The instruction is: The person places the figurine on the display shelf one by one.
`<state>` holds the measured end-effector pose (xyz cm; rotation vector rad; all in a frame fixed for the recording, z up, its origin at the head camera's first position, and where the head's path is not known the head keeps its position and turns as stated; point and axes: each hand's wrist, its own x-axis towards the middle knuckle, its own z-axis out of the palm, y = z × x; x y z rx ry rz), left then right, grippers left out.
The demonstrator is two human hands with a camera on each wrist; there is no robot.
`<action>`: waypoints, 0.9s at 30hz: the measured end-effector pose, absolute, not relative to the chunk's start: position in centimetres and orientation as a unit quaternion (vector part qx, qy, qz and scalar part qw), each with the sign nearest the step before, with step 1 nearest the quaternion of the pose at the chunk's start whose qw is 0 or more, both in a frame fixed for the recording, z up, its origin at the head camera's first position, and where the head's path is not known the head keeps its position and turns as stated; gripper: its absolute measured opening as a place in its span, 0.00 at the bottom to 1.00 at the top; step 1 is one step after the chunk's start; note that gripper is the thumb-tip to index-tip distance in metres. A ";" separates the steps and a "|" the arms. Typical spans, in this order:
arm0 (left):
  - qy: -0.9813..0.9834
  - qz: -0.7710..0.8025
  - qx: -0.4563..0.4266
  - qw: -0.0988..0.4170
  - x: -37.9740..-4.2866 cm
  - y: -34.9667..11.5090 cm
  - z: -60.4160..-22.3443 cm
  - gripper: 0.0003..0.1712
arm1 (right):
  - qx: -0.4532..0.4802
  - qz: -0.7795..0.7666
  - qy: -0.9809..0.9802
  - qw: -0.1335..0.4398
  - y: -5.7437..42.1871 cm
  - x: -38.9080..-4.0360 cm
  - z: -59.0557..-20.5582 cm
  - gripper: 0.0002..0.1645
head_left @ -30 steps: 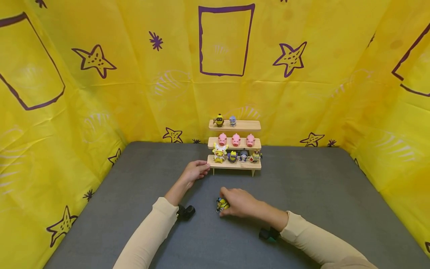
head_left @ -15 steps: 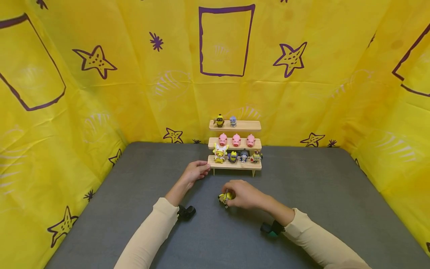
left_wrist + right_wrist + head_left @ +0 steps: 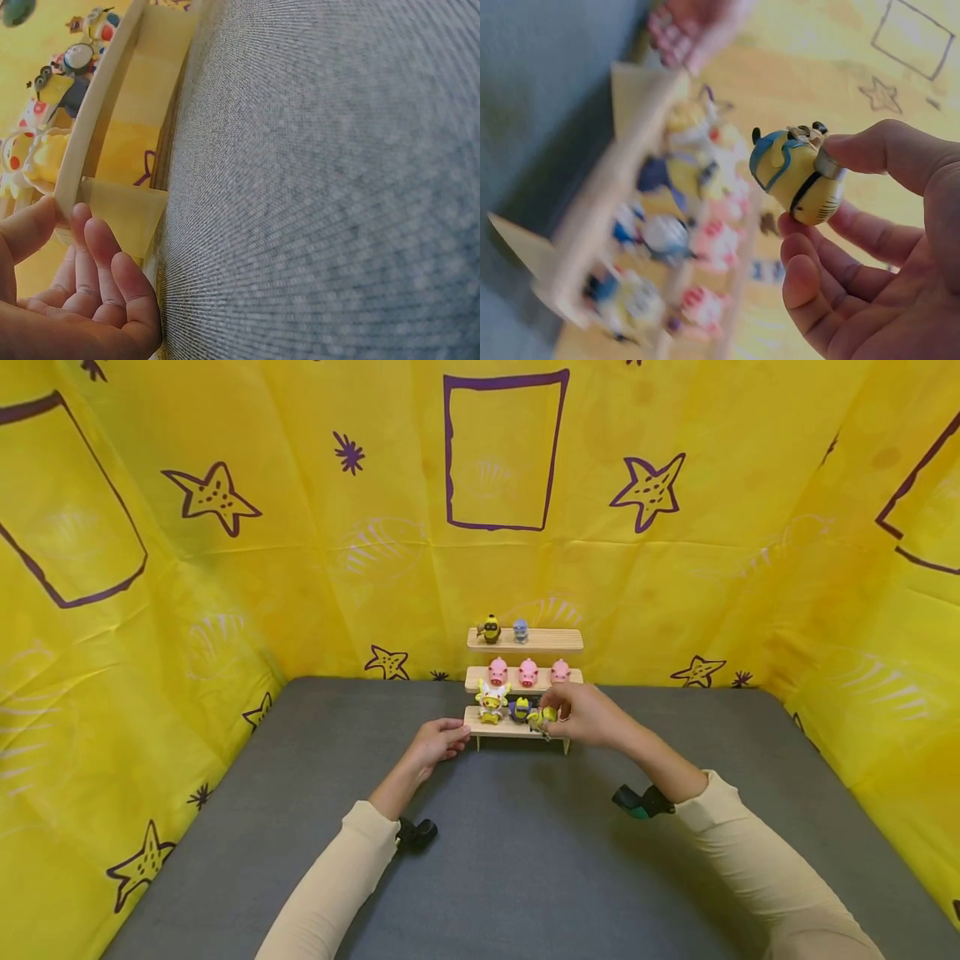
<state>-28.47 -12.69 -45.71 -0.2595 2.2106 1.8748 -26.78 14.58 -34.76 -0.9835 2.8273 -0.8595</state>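
My right hand point(image 3: 588, 714) pinches a yellow Minion figurine point(image 3: 799, 176) with blue overalls and goggles, tilted on its side between thumb and fingers. It is raised in front of the lowest tier of a three-tier wooden display stand point(image 3: 558, 640). My left hand point(image 3: 437, 743) grips the left end of that lowest tier, thumb above and fingers below. On the tier stand a yellow figurine in a white costume point(image 3: 491, 702) and a purple-caped Minion figurine point(image 3: 520, 708). In the head view my right hand hides the figurines farther right; the right wrist view shows them blurred.
Three pink pig figurines point(image 3: 528, 672) stand on the middle tier. A dark yellow figurine point(image 3: 491, 629) and a blue figurine point(image 3: 521, 630) occupy the top tier's left half. Yellow patterned cloth point(image 3: 495, 568) hangs behind the grey tabletop point(image 3: 465, 877).
My right hand has lifted the Minion figurine from the tabletop and carried it forward and right to the stand. My left hand has stayed on the stand's left end.
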 end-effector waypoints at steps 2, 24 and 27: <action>0.755 0.640 -0.088 0.115 -28.5 -12.7 -45.7 0.21 | -0.308 -0.274 0.911 0.010 15.0 -27.3 -33.7 0.16; 0.756 0.637 -0.090 0.120 -28.5 -12.8 -45.7 0.22 | -0.301 -0.215 0.929 0.001 16.1 -30.2 -29.9 0.19; 0.756 0.637 -0.090 0.124 -28.5 -12.8 -45.8 0.22 | -0.299 -0.216 0.930 -0.001 16.1 -30.3 -29.5 0.19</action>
